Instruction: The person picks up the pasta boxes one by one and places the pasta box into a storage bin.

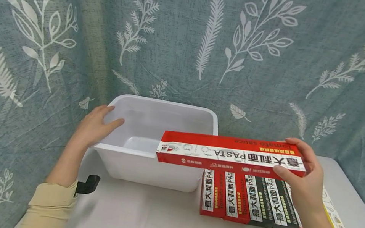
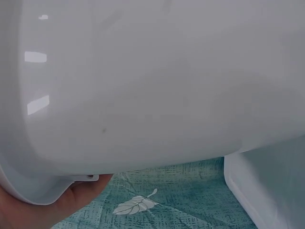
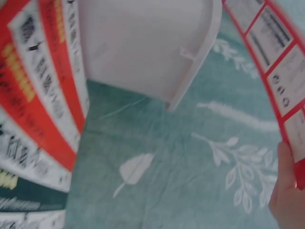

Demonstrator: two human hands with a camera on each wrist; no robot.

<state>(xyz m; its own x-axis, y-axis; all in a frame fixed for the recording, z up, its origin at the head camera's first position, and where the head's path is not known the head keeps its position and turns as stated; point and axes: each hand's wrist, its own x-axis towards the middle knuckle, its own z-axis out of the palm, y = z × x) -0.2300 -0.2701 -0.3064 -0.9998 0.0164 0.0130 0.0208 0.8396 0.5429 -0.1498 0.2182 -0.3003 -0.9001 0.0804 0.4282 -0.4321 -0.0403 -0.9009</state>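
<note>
My right hand (image 1: 309,177) holds a long red and white pasta box (image 1: 229,154) by its right end, thumb on the near side. Raised level, the box's left end overlaps the right part of a white plastic bin (image 1: 147,171) in the head view. My left hand (image 1: 94,127) grips the bin's left rim, its thumb reaching over the inside. The left wrist view shows the bin's outer wall (image 2: 167,95) and part of that hand (image 2: 57,207). In the right wrist view, the back of the held box (image 3: 271,38) is at the right edge.
Right of the bin, red pasta boxes (image 1: 216,195) and black ones (image 1: 262,201) lie side by side on the white table (image 1: 127,214). A yellow-edged box (image 1: 336,219) is at the row's right end. A green leaf-patterned curtain (image 1: 177,51) hangs behind.
</note>
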